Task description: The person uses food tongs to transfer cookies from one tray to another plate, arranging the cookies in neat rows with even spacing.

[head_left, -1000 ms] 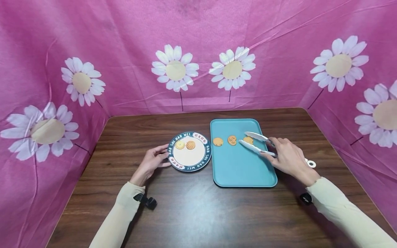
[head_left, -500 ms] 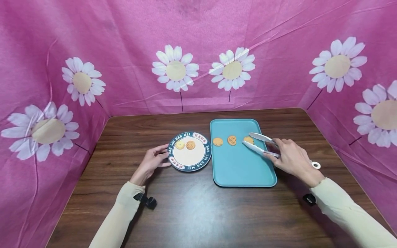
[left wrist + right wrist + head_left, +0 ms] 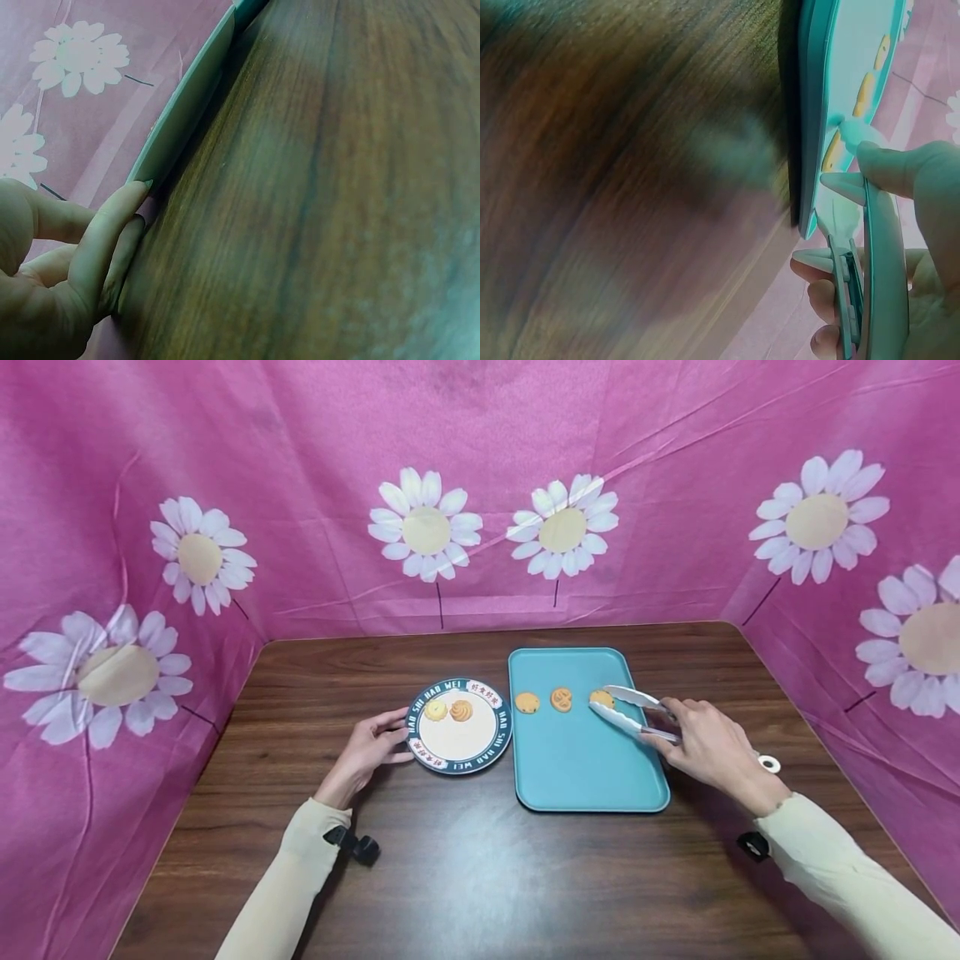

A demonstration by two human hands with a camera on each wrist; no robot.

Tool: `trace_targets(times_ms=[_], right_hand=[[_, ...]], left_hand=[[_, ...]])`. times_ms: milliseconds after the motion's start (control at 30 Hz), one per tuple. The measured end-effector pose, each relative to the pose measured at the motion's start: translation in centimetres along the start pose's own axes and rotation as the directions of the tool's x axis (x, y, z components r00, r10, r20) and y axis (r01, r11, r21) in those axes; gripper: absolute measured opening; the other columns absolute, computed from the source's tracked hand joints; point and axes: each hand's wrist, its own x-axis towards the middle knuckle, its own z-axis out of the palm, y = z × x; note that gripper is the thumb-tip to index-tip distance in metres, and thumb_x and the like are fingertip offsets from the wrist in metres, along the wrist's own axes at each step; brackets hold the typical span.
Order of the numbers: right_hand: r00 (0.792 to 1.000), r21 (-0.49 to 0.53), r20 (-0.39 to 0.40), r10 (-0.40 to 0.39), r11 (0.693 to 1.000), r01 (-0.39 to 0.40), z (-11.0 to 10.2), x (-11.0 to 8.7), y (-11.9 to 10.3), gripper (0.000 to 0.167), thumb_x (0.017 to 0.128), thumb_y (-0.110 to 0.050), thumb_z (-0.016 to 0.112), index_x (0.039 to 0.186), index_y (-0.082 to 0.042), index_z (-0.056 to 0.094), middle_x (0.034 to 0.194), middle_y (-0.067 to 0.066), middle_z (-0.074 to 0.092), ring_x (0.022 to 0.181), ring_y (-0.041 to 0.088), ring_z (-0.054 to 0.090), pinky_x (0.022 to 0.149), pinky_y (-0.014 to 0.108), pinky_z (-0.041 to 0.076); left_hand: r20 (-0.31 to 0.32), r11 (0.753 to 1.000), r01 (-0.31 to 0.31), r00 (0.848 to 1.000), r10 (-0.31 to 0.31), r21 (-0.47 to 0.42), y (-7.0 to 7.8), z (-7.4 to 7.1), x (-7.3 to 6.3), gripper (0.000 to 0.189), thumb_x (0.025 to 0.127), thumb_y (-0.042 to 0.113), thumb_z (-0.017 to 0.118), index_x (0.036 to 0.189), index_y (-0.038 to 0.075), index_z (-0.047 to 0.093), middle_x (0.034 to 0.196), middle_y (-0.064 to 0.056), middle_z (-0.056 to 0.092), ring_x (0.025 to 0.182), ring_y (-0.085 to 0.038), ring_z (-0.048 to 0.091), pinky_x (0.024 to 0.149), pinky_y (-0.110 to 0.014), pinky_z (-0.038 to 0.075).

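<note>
My left hand [image 3: 365, 751] is beside a round plate [image 3: 459, 752] with a dark green lettered rim, its spread fingertips touching the left edge. Two cookies lie on the plate: a pale yellow one [image 3: 435, 710] and a swirled one [image 3: 461, 711]. My right hand [image 3: 711, 743] grips white-tipped tongs [image 3: 885, 270] over the teal tray [image 3: 588, 777]. The tongs' arms stand apart on either side of a round cookie [image 3: 602, 700] at the tray's right. A pretzel-shaped cookie [image 3: 561, 699] and another round cookie [image 3: 527, 703] lie in a row to its left.
The plate sits right against the tray's left side on a dark brown wooden table [image 3: 465, 893]. Pink cloth [image 3: 480, 602] with large white daisies hangs behind the table and on both sides. The tongs' ring end [image 3: 768, 763] sticks out behind my right hand.
My right hand and the tongs have shifted to the right, so the tips now flank the rightmost cookie more closely. The left hand, plate and cookies look unmoved.
</note>
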Motion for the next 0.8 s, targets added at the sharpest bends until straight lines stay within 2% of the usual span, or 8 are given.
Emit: trace_targets(times_ms=[300,567,667,800], right_hand=[[1.000,-0.011,0.001,-0.008,1.000,0.008,0.02,-0.06,-0.15,0.057,0.088,-0.047,0.080,0.119,-0.002,0.064,0.078,0.009,0.063,0.070,0.028,0.060,0.045,0.046,0.049],[0.999,-0.013,-0.022,-0.025,1.000,0.025,0.24,0.23,-0.15,0.054,0.088,-0.046,0.081,0.120,-0.004,0.065,0.080,0.009,0.063,0.071,0.028,0.060,0.045,0.049,0.049],[0.999,-0.010,-0.025,-0.024,1.000,0.024,0.27,0.45,-0.30,0.053,0.089,-0.046,0.080,0.119,-0.005,0.066,0.079,0.008,0.063,0.071,0.027,0.058,0.044,0.046,0.049],[0.999,-0.008,-0.034,-0.020,1.000,0.020,0.22,0.78,-0.63,0.053,0.089,-0.047,0.079,0.119,-0.005,0.066,0.083,0.008,0.065,0.075,0.028,0.061,0.048,0.049,0.054]], left_hand=[[0.001,1.000,0.000,1.000,0.000,0.001,0.00,-0.02,0.02,0.049,0.105,-0.004,0.050,0.154,0.000,0.048,0.138,-0.023,0.049,0.096,-0.011,0.067,0.084,-0.028,0.070],[0.008,1.000,-0.005,1.000,0.005,-0.010,-0.09,-0.12,0.20,0.049,0.105,-0.004,0.050,0.154,0.000,0.047,0.138,-0.023,0.049,0.095,-0.010,0.067,0.084,-0.027,0.069],[0.009,1.000,-0.002,1.000,0.002,-0.007,-0.06,-0.10,0.16,0.049,0.105,-0.004,0.050,0.154,0.000,0.047,0.138,-0.023,0.048,0.095,-0.011,0.067,0.084,-0.028,0.070],[0.005,1.000,0.006,1.000,-0.006,-0.001,0.03,-0.06,0.06,0.049,0.105,-0.004,0.050,0.154,0.000,0.048,0.139,-0.023,0.049,0.095,-0.011,0.067,0.084,-0.028,0.070]])
